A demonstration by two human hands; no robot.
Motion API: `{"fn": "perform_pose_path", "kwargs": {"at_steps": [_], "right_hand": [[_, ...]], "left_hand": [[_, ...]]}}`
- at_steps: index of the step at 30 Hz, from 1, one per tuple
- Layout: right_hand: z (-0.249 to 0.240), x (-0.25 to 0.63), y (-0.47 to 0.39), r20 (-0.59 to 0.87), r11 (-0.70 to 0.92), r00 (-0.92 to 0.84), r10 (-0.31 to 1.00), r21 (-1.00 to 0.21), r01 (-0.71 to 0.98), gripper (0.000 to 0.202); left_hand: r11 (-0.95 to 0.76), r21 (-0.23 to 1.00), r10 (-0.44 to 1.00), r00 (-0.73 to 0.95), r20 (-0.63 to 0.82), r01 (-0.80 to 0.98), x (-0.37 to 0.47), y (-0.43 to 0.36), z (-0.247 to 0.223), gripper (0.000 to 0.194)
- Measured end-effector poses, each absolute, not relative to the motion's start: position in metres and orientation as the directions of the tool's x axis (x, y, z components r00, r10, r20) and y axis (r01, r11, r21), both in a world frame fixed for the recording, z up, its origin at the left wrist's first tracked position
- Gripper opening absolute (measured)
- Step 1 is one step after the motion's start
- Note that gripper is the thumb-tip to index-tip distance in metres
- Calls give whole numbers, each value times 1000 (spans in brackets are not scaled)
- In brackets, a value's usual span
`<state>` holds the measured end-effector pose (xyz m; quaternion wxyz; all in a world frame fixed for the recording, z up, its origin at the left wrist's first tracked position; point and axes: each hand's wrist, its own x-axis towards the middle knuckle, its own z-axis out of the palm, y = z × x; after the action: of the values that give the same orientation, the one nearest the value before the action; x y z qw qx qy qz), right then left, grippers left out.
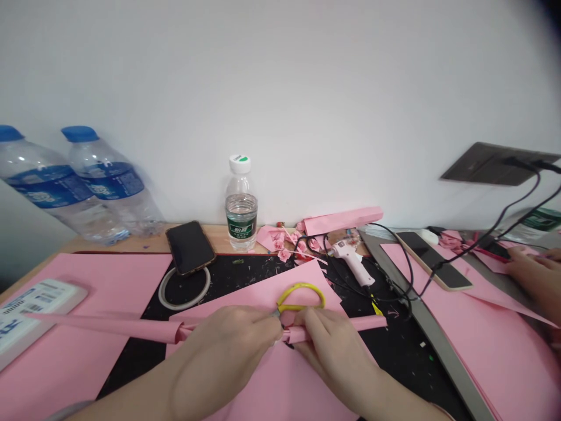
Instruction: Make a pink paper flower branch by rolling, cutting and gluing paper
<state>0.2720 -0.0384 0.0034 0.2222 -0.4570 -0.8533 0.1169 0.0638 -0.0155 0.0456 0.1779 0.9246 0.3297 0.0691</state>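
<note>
Both hands meet at the middle of a long rolled strip of pink paper point(149, 329), which runs sideways over a pink sheet point(280, 383). My left hand point(239, 339) has its fingers wrapped round the roll left of centre. Just to its right, my right hand point(326, 339) pinches the folded part of the roll, whose end sticks out beyond the fingers. Scissors with yellow handles point(301, 286) lie directly behind the hands; their blades are mostly hidden by the fingers.
Behind stand a small water bottle point(241, 216), a phone point(190, 247), a tape ring point(164, 292), pink scraps point(284, 240) and a white glue gun point(354, 263) with black cables. Large bottles point(111, 181) lean at left. Another person's hand point(532, 275) is at the right.
</note>
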Motion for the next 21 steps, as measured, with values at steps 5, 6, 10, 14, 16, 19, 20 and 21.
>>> {"fn": "perform_pose_path", "kwargs": {"at_steps": [5,6,10,14,16,19,20,21], "right_hand": [[5,272,-39,269,534,-462,845,-461,709,17],[5,271,-39,270,529,-456,848,-468,708,19],[5,271,-40,275,519,-441,854,-492,699,23],[5,271,-40,268,525,-454,850,-504,686,23],[5,270,-40,269,527,-455,849,-496,691,24],[5,270,-40,277,530,-453,847,-481,698,23],[6,270,-40,275,532,-456,846,-479,698,23],[6,270,-40,270,531,-458,847,-479,699,22]], "left_hand": [[-691,454,651,757,55,562,64,-14,45,26],[-683,466,659,750,59,563,64,-14,45,26],[-681,446,656,754,20,581,64,-14,46,25],[-710,403,619,785,-35,578,64,-15,48,25],[-711,398,616,787,-45,580,64,-15,50,26],[-709,398,618,785,-47,582,65,-16,54,28],[-709,399,620,784,-41,581,65,-17,54,28],[-708,401,622,783,-37,581,64,-17,53,28]]}}
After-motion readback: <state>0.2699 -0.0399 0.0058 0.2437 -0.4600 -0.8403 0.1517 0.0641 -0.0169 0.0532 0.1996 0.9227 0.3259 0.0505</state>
